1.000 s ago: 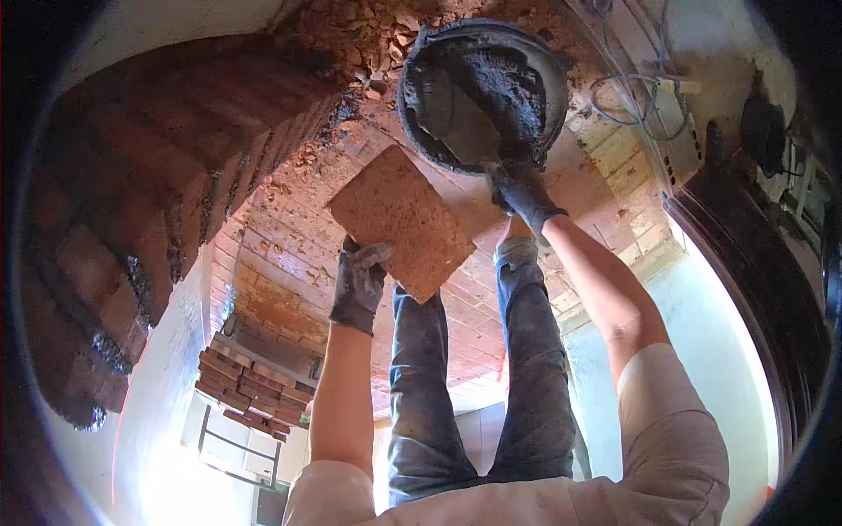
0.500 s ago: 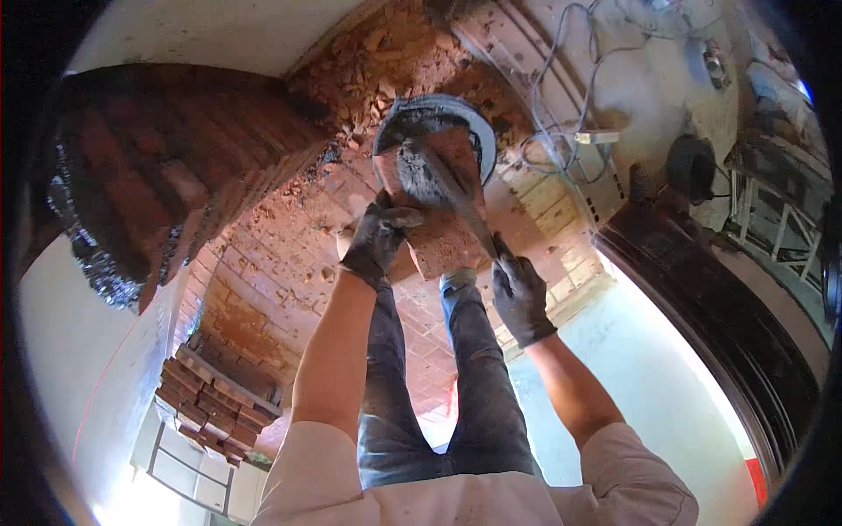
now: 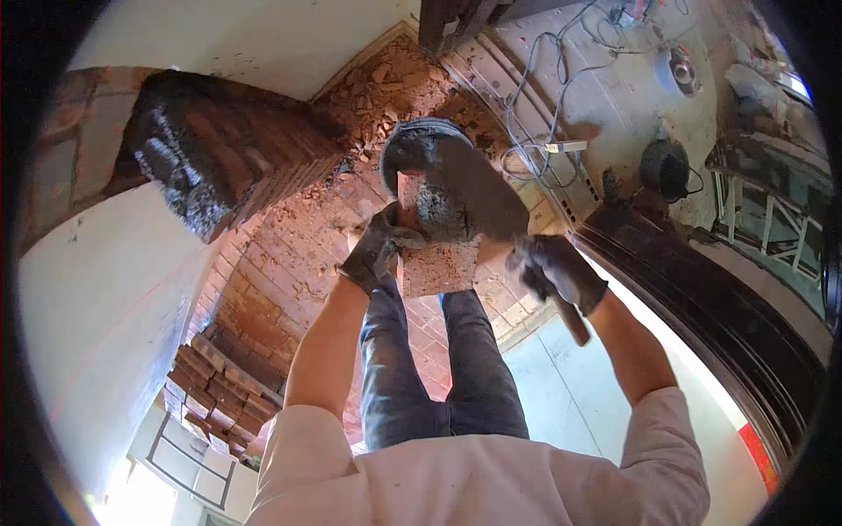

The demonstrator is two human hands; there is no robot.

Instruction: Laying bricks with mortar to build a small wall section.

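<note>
In front of my legs a reddish brick is held out by its left side, with my left hand in a dark glove closed on it. Wet grey mortar lies on its upper face. My right hand, also gloved, grips a trowel, whose handle sticks out below the fist. The trowel's broad dark blade, smeared by motion, slants across the brick's far right side. Just beyond stands a round bucket holding grey mortar, partly hidden by blade and brick.
To the left rises a brick wall with mortar along its top. Brick rubble covers the far corner. Stacked bricks stand at lower left. A cable, a black bucket and a dark door frame are on the right.
My right hand has moved right and turned, bringing the trowel's broad face into view across the brick. The brick, still in my left hand, is straighter and slightly nearer. The view has shifted.
</note>
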